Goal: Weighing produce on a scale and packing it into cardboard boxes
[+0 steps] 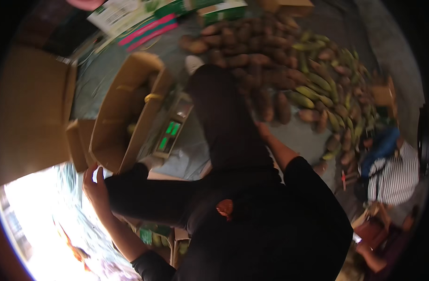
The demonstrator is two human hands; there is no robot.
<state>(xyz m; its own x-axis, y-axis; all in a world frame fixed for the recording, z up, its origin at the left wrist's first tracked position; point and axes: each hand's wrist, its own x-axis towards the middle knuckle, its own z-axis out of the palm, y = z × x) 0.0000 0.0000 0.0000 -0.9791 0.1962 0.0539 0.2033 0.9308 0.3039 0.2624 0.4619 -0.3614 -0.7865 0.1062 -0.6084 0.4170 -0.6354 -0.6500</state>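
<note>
My left hand (96, 189) is at the near end of a tall open cardboard box (151, 105), fingers apart and close to its lower corner. Whether they touch the cardboard I cannot tell. The box leans beside a scale (169, 136) with a lit green display. Inside it is dark, with some brownish contents blurred. My right hand (263, 131) is down beside my right leg, near the closest brown oblong roots (266, 105); its fingers are hidden. Those roots form a large pile, with long green vegetables (317, 84) mixed in at its right.
A large cardboard box (32, 112) stands at the left, a smaller carton piece (81, 140) beside it. Printed green-and-white cartons (123, 16) lie at the far side. On the right are a person in a striped top (397, 173) and another person's arm (371, 257). Below my left leg, cartons hold green produce (158, 240).
</note>
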